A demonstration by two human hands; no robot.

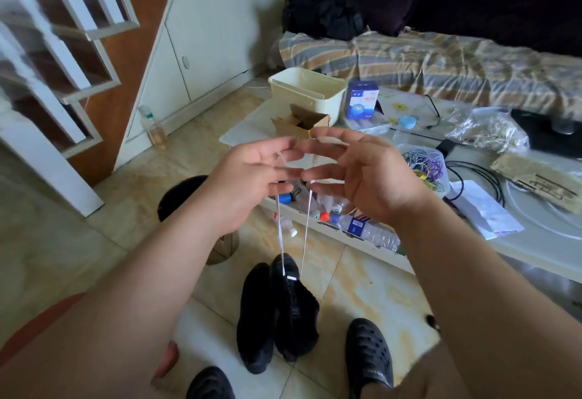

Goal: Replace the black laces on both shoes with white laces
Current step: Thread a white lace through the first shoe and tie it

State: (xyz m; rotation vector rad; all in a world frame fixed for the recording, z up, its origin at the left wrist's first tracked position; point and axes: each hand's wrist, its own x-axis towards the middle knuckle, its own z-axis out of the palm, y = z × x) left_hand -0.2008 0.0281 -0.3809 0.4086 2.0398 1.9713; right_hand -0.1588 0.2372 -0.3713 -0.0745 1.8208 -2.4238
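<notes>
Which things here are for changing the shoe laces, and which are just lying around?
For the job: thin white lace, pair of black shoes, left hand, right hand.

Lying about: cream plastic tub, blue-and-white carton, clear plastic water bottle, torn brown cardboard box.

Two black shoes (277, 313), one white lace (293, 231), two hands (252, 175).

Matt black shoes (283, 313), glossy floor tiles (371, 288)

Soft, even daylight; wide-angle bending at the edges; stair railing (63, 61) blurred; dim, dark upper right corner.
</notes>
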